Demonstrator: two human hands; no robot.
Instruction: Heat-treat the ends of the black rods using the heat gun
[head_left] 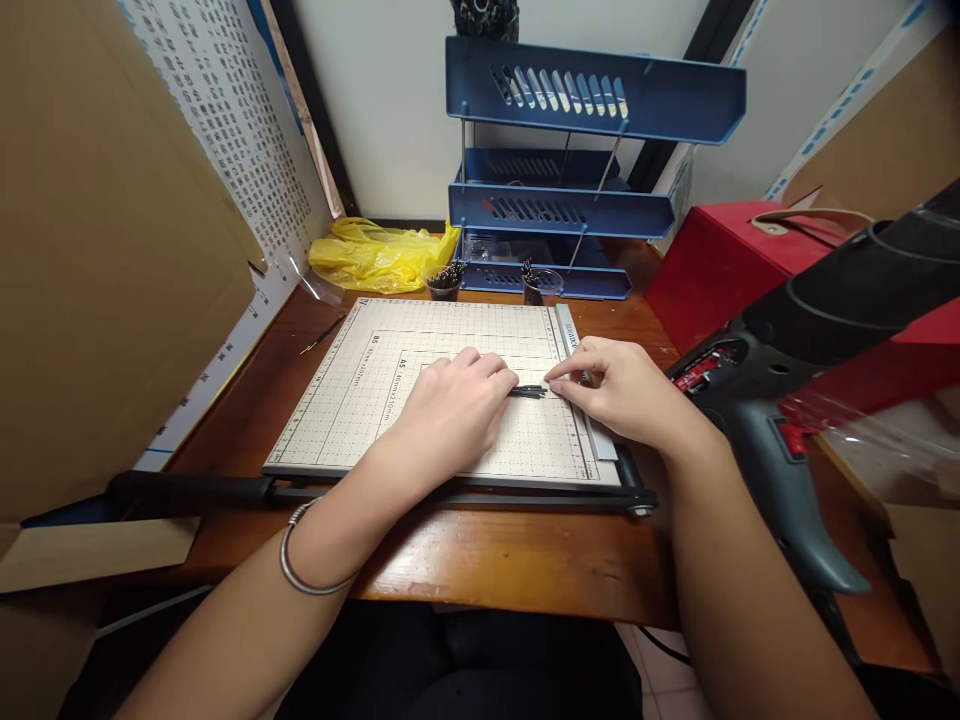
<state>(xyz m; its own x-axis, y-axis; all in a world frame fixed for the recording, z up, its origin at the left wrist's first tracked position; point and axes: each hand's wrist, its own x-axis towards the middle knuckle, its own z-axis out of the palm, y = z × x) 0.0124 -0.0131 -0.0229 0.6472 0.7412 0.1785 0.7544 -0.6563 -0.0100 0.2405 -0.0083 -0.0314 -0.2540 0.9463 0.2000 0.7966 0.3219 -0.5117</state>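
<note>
- A small bundle of thin black strips (529, 391) lies flat on the gridded cutter board (352, 400), near its right-hand ruler edge (581, 385).
- The left hand (454, 405) pinches the bundle's left end, fingers curled together, palm resting on the board (a metal bangle (300, 560) circles that wrist).
- The right hand (626, 390) pinches the bundle's right end with thumb and forefinger, lying over the ruler edge.
- The cutter's black handle (187, 490) runs along the board's near side.
- Right of the board lies a heat gun (780, 400); behind it, a blue tray stack (570, 160) and a yellow bag (379, 255).
</note>
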